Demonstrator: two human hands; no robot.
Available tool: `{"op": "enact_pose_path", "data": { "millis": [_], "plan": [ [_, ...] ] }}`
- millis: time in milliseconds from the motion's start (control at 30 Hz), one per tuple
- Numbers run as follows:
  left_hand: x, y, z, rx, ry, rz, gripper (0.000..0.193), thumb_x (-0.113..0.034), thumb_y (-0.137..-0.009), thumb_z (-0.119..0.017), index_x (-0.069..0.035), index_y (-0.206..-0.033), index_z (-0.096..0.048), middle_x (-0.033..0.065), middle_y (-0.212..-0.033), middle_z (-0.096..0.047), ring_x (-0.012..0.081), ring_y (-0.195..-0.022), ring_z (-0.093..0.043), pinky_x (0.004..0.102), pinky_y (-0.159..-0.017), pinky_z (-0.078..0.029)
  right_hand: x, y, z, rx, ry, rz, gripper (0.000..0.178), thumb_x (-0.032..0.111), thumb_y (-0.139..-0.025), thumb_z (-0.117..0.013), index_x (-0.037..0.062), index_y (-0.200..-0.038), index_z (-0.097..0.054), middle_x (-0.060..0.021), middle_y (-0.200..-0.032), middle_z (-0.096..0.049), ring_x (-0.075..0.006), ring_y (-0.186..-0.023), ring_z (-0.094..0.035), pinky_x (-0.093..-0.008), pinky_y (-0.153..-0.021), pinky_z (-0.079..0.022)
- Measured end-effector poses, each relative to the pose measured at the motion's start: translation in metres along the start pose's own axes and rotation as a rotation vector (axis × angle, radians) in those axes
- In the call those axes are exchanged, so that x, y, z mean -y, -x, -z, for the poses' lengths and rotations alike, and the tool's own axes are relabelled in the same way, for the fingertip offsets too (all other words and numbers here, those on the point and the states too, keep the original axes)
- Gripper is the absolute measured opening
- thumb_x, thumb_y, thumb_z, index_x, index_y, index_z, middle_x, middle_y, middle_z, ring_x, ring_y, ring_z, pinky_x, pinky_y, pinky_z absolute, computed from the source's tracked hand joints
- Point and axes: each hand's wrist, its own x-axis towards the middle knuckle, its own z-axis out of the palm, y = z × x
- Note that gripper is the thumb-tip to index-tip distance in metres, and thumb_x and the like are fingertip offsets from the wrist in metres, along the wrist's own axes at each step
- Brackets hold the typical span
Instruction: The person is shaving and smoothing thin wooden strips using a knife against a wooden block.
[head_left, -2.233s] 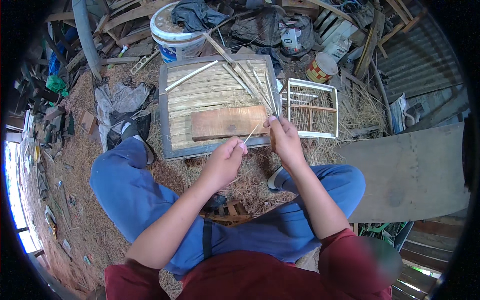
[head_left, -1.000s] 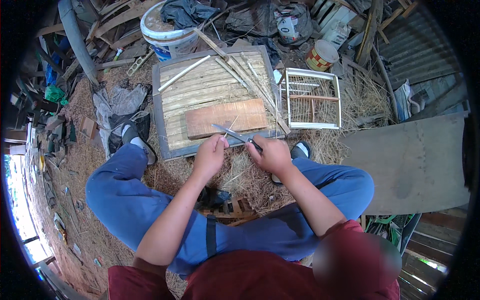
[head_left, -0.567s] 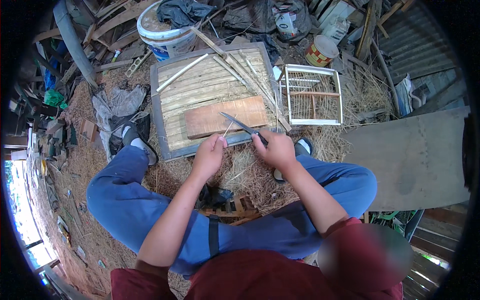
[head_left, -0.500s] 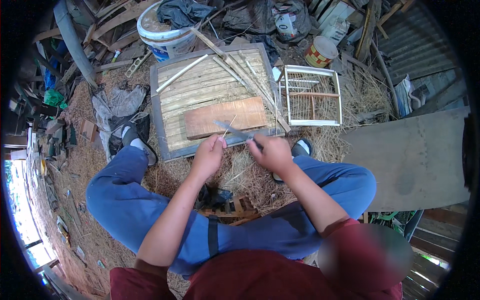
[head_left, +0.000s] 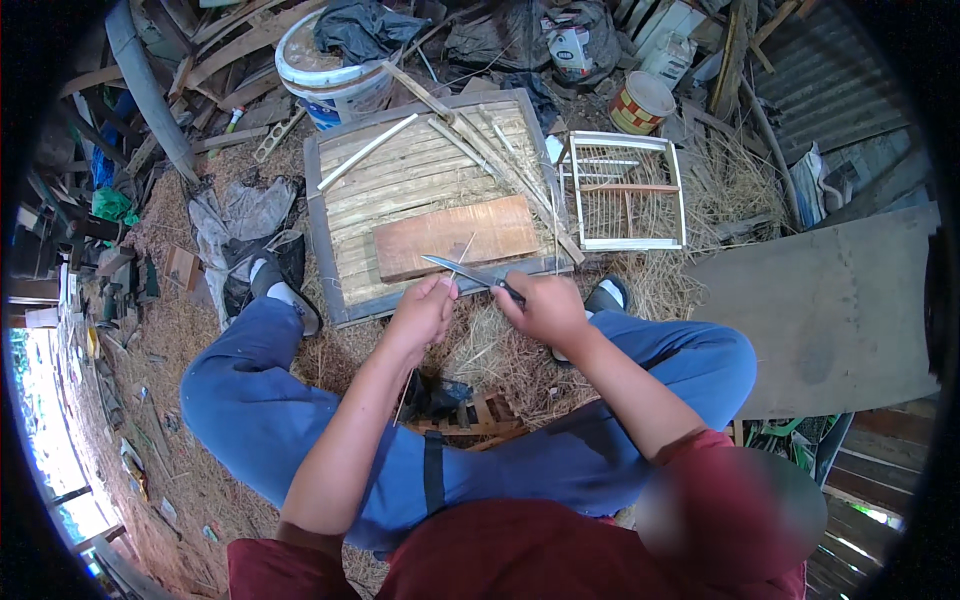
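Note:
Between my knees, my left hand [head_left: 424,312] is closed around a thin wooden stick [head_left: 464,250]. The stick's upper end points away from me, and its lower end hangs below my fist. My right hand [head_left: 548,308] grips the dark handle of a knife [head_left: 462,270], whose blade points left and crosses the stick just above my left fingers. Beyond both hands lies a flat brown wooden block [head_left: 460,235]. It rests on a framed slatted wooden panel [head_left: 370,200].
Thin wood strips [head_left: 480,150] lie across the panel, with a white slatted frame [head_left: 625,190] to its right. A white bucket [head_left: 335,75] and a red-yellow tin [head_left: 642,103] stand behind. A large flat board [head_left: 820,310] lies at right; straw and shavings cover the ground.
The knife blade has turned so more of its flat side shows. The left fist has rolled slightly, and the stick's lower end now shows below it.

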Motion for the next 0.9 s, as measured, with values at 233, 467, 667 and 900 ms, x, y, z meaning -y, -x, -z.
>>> {"op": "enact_pose_path", "data": {
  "millis": [233, 467, 667, 900],
  "plan": [
    [-0.007, 0.003, 0.005, 0.059, 0.076, 0.064, 0.026, -0.032, -0.115, -0.043, -0.015, -0.098, -0.052, -0.0089, -0.062, -0.034, 0.005, -0.046, -0.027, 0.0251, -0.041, -0.021, 0.006, 0.0, 0.007, 0.066, 0.019, 0.043, 0.039, 0.042, -0.097, -0.068, 0.0082, -0.079, -0.066, -0.0184, -0.066, -0.067, -0.0403, -0.064, -0.069, -0.051, -0.058, -0.054],
    [-0.004, 0.0, 0.011, 0.097, 0.081, 0.035, 0.024, -0.031, -0.115, -0.045, -0.015, -0.098, -0.052, -0.0087, -0.062, -0.033, 0.0046, -0.046, -0.028, 0.0247, -0.041, -0.021, -0.001, 0.001, -0.001, -0.002, 0.058, 0.003, 0.033, 0.041, -0.098, -0.065, 0.0103, -0.087, -0.07, -0.0178, -0.067, -0.069, -0.0396, -0.063, -0.07, -0.0523, -0.059, -0.055],
    [-0.007, 0.005, 0.006, 0.073, 0.081, 0.043, 0.023, -0.031, -0.114, -0.046, -0.014, -0.101, -0.052, -0.0078, -0.062, -0.034, 0.0047, -0.046, -0.028, 0.0246, -0.04, -0.022, -0.008, -0.006, 0.008, -0.023, -0.008, -0.223, 0.036, 0.042, -0.099, -0.064, 0.0089, -0.087, -0.069, -0.02, -0.067, -0.068, -0.0433, -0.066, -0.069, -0.0543, -0.062, -0.056],
    [-0.006, 0.006, 0.005, 0.052, 0.105, 0.04, 0.021, -0.029, -0.114, -0.047, -0.011, -0.107, -0.054, -0.0064, -0.068, -0.04, 0.0048, -0.046, -0.029, 0.0246, -0.04, -0.022, 0.005, 0.002, 0.003, -0.002, -0.041, -0.137, 0.034, 0.041, -0.098, -0.066, 0.0097, -0.084, -0.068, -0.0196, -0.067, -0.067, -0.0425, -0.064, -0.069, -0.0539, -0.061, -0.055]
  ]
}}
